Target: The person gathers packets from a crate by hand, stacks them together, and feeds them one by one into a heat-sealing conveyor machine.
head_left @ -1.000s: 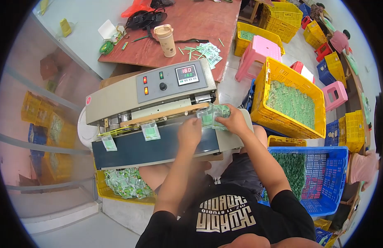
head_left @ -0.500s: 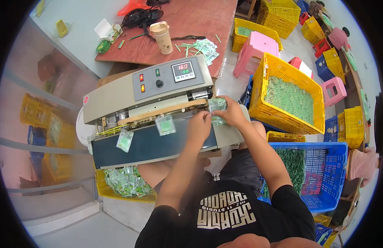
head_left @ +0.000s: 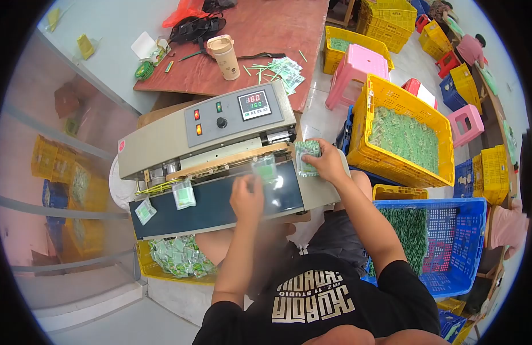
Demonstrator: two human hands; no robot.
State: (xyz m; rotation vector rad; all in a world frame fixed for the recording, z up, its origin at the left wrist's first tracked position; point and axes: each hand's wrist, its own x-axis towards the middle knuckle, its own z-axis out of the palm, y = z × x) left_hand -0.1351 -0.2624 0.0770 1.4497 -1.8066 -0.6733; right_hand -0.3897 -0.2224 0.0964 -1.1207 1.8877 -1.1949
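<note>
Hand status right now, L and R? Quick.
Left hand: fingers half-curled, motion-blurred; open or closed can't be told.
Right hand: closed, holding at least one clear-and-green plastic packet between thumb and fingers.

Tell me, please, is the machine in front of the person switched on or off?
On: the machine has a lit display reading 160, and its red and orange lamps glow.

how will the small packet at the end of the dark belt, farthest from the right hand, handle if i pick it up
The packet is probably light, as it looks small and thin. Its clear, film-like margins suggest edges that may bend and feel slippery. It seems unlikely to roll, since it lies flat on the dark belt.
</note>
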